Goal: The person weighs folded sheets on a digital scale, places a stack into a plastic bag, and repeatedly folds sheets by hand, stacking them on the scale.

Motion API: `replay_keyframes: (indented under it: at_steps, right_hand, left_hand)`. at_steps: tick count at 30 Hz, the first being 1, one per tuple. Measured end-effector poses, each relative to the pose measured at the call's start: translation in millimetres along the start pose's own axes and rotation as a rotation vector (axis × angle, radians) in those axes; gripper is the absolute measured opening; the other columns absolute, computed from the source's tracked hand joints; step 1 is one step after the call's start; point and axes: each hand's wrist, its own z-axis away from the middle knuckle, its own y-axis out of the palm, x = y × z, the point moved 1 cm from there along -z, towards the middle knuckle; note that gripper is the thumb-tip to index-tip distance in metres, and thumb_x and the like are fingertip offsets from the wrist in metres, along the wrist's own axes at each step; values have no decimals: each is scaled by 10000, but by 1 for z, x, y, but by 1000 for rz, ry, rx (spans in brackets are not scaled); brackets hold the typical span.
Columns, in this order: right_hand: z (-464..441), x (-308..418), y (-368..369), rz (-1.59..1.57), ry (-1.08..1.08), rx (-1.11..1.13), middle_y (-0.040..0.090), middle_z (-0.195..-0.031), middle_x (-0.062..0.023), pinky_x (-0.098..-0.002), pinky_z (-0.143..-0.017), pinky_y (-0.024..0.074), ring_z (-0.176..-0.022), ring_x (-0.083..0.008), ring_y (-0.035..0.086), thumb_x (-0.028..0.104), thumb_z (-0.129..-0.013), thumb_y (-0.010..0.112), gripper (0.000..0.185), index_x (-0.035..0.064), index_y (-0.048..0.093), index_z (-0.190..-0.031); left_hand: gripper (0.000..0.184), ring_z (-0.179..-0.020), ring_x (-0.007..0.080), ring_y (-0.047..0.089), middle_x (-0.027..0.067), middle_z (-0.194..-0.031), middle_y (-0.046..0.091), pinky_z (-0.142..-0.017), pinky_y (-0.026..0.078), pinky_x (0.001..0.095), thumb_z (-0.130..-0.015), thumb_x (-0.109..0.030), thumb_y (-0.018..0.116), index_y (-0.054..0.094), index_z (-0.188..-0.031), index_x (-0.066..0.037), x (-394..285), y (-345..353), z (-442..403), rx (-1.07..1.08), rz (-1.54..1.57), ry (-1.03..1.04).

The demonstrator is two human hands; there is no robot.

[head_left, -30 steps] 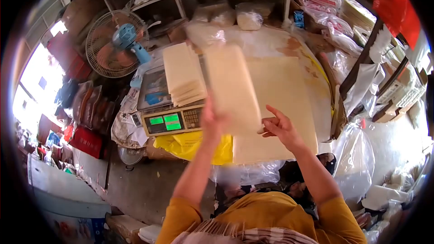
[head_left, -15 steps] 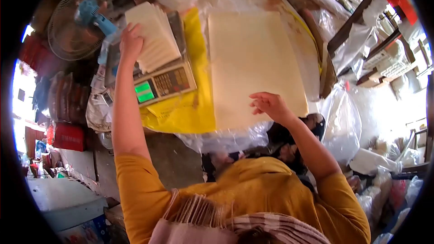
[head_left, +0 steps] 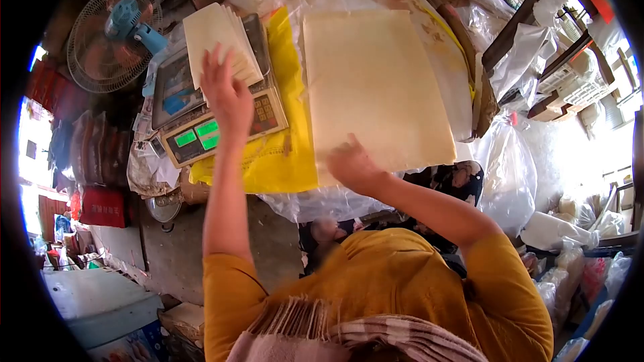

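Folded cream sheets (head_left: 218,37) lie in a stack on the metal pan of a digital scale (head_left: 221,131), whose display glows green. Over the near end of that stack is my left hand (head_left: 227,87), its fingers spread and slightly blurred; whether it touches the top sheet I cannot tell. A large flat cream sheet (head_left: 376,80) lies right of the scale. My right hand (head_left: 352,164) is at its near left edge, blurred, with one finger raised and the others hidden or smeared. Yellow plastic (head_left: 288,154) lies beneath the scale and beside the large sheet.
A fan with a blue motor (head_left: 124,20) stands at the back left. Clear plastic bags (head_left: 513,167) hang right of the table. Shelving with packed goods (head_left: 577,74) is at the far right, and a red box (head_left: 102,206) is at the left.
The large folded piece held in my left hand a second ago now appears to be on the stack. My left hand has since drawn nearer and rightward; my right hand has moved left over the large sheet.
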Motion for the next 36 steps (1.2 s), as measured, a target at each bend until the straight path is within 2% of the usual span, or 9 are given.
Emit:
replay_keyframes:
  at_steps: [8, 11, 15, 17, 21, 25, 28, 32, 36]
  right_hand:
    - [-10, 1, 29, -100, 32, -87, 611, -751, -123, -451, -677, 494, -708, -298, 605, 63, -694, 581, 54, 42, 617, -730]
    - [-20, -10, 4, -385, 411, 39, 634, -767, -121, -411, -664, 493, -726, -286, 622, 95, -712, 603, 57, 44, 618, -730]
    - [6, -108, -36, -1683, 978, -559, 648, -754, -45, -297, -633, 543, -692, -170, 633, 57, -841, 569, 114, 14, 633, -757]
    - [20, -111, -30, -1605, 842, -374, 648, -1020, -120, -397, -835, 520, -970, -256, 631, 144, -874, 605, 206, -18, 612, -1001]
    - [32, -40, -41, -367, 372, 53, 409, -1404, -138, -504, -1072, 289, -1337, -318, 350, 310, -881, 615, 645, 83, 325, -1411]
    - [45, -99, 30, -448, 372, -192, 582, -1177, -162, -437, -964, 415, -1161, -327, 528, 243, -903, 536, 360, 75, 547, -1221]
    - [5, -137, -64, -675, 782, -261, 636, -937, -230, -403, -756, 497, -902, -373, 633, 106, -906, 476, 207, 33, 641, -1008]
    - [-15, -146, -209, -155, 521, -614, 625, -846, -226, -408, -621, 499, -735, -353, 631, 46, -848, 515, 200, 49, 620, -1018]
    - [11, -104, -219, 127, 263, -516, 637, -910, -136, -376, -655, 520, -740, -284, 618, 24, -783, 529, 291, 45, 587, -1068]
  left_hand:
    - [527, -1279, 386, 397, 155, -1316, 496, -1058, 313, 472, -716, 130, 455, 539, -1217, -14, -65, 23, 101, 87, 250, -119]
    - [443, -1176, 378, 482, 172, -1200, 558, -1003, 378, 448, -710, 118, 474, 576, -1125, 0, -79, 14, 118, 103, 335, -203]
    - [318, -1010, 375, 550, 175, -1045, 603, -861, 468, 419, -710, 71, 535, 606, -1012, 1, -84, 22, 147, 577, 522, -81]
    - [299, -997, 383, 550, 180, -1036, 606, -860, 466, 428, -718, 23, 575, 612, -1013, -8, -88, 36, 151, 725, 497, -22]
    - [336, -1076, 420, 504, 209, -1098, 584, -977, 369, 502, -776, -168, 630, 604, -1069, -4, -110, 71, 143, 649, 390, 50]
    - [589, -1236, 452, 386, 257, -1241, 512, -1078, 204, 575, -847, -416, 572, 538, -1185, 65, -128, 82, 153, 682, 28, 55]
    - [777, -1366, 421, 230, 282, -1412, 340, -1113, 134, 556, -873, -512, 485, 386, -1326, 111, -128, 83, 156, 653, 23, 53]
    - [789, -1388, 405, 187, 268, -1456, 279, -1126, 103, 539, -875, -511, 475, 348, -1359, 99, -129, 85, 153, 697, 4, 36]
    - [813, -1383, 402, 197, 262, -1449, 297, -1131, 99, 526, -867, -528, 477, 339, -1359, 104, -131, 84, 151, 693, -19, 46]
